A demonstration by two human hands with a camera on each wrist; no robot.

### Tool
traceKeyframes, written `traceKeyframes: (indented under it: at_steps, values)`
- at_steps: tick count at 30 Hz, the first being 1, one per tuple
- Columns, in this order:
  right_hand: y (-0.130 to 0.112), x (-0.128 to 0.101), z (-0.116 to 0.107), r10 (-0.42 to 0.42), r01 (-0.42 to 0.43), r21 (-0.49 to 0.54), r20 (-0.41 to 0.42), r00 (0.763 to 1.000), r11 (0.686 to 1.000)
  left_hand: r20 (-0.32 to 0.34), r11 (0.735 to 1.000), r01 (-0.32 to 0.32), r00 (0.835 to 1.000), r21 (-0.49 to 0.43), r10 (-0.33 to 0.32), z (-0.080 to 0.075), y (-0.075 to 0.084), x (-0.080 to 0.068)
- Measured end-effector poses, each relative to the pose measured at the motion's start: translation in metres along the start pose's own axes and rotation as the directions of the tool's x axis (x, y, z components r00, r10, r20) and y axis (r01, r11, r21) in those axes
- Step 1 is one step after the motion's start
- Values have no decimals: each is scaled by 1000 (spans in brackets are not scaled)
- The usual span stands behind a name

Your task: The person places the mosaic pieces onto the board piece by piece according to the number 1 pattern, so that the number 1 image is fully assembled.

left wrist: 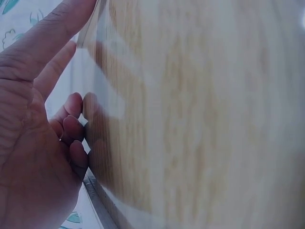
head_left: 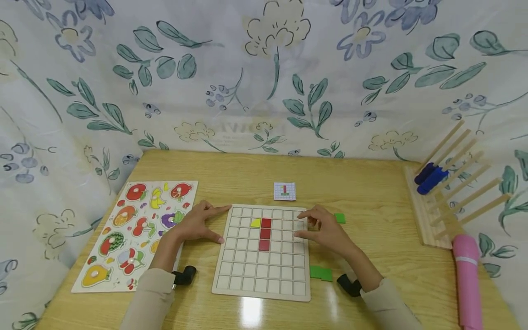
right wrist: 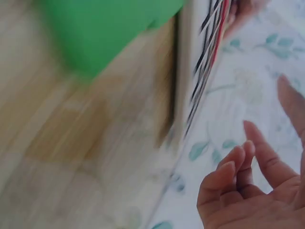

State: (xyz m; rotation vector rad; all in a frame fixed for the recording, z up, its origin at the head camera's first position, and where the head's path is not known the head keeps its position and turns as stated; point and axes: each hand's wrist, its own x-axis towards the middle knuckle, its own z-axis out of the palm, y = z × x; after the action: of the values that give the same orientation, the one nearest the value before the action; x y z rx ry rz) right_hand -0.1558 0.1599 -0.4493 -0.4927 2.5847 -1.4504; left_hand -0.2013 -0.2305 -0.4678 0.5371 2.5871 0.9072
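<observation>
I see the white grid board (head_left: 264, 270) lying flat on the wooden table (head_left: 371, 183), near the middle. My left hand (head_left: 198, 225) rests at the board's left edge, index finger stretched along the far-left corner and thumb against the side; the other fingers curl loosely, gripping nothing. My right hand (head_left: 326, 229) sits at the board's right edge, fingers relaxed and spread over the outermost column, nothing pinched between them. On the board a yellow tile (head_left: 255, 223) lies just left of a column of three red tiles (head_left: 265, 234). A small green tile (head_left: 340, 218) lies on the table just right of the right hand; a larger green piece (head_left: 321, 272) lies nearer, beside the board's right edge. A pattern card (head_left: 284, 191) sits just beyond the board. Far left: fruit puzzle (head_left: 136, 233). Right: wooden rack (head_left: 449, 192), pink cylinder (head_left: 468, 279). Wrist views blurred.
</observation>
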Motion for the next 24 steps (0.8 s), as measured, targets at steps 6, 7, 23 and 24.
traceKeyframes:
  at_steps: [6,7,23,24]
  values:
    - [22,-9,-25,58,-57,84,-13,998,995,2,1000,7,1000,1,-7,0,0,0]
    - [25,-10,-28,64,-61,88,-24,998,994,2,1000,8,1000,1,-8,0,0,0]
    - [62,-21,-67,183,-175,139,-46,982,975,-1,1000,7,1000,-3,-7,2,-3,0]
    - [64,-21,-69,187,-180,133,-44,981,975,-2,1000,6,1000,-2,-6,2,-4,0]
